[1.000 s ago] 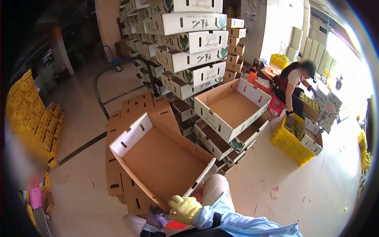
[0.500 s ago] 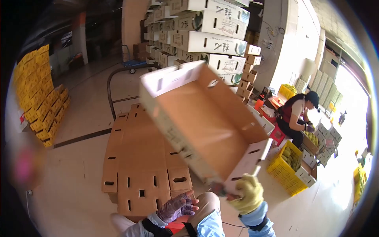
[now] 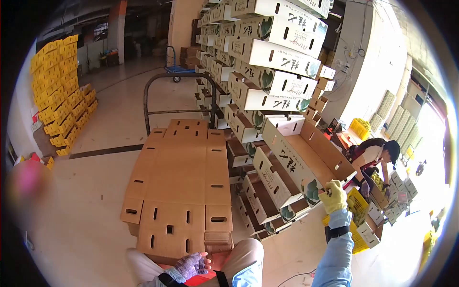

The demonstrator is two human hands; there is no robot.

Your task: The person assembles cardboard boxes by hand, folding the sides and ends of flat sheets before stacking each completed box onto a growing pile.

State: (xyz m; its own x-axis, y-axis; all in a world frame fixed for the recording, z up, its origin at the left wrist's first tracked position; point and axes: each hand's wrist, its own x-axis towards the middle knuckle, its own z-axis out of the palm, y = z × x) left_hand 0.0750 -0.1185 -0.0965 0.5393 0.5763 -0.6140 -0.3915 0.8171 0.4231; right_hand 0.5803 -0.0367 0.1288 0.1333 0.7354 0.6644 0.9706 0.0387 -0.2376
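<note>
Right hand (image 3: 333, 197), yellow glove, fingers closed on near end of open carton (image 3: 310, 155), which is atop lower white cartons (image 3: 275, 184). Left hand (image 3: 191, 266), purple glove, released, fingers slightly bent, low between the knees (image 3: 247, 254). Flattened cardboard pile (image 3: 177, 177) just ahead of it. Tall carton stack (image 3: 282, 55) beyond open carton. Co-worker (image 3: 372, 154) bends at far right, near yellow crate (image 3: 359, 241).

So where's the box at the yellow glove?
In the head view, the box is right of centre, over the shorter stack, its near end at the right hand.
</note>
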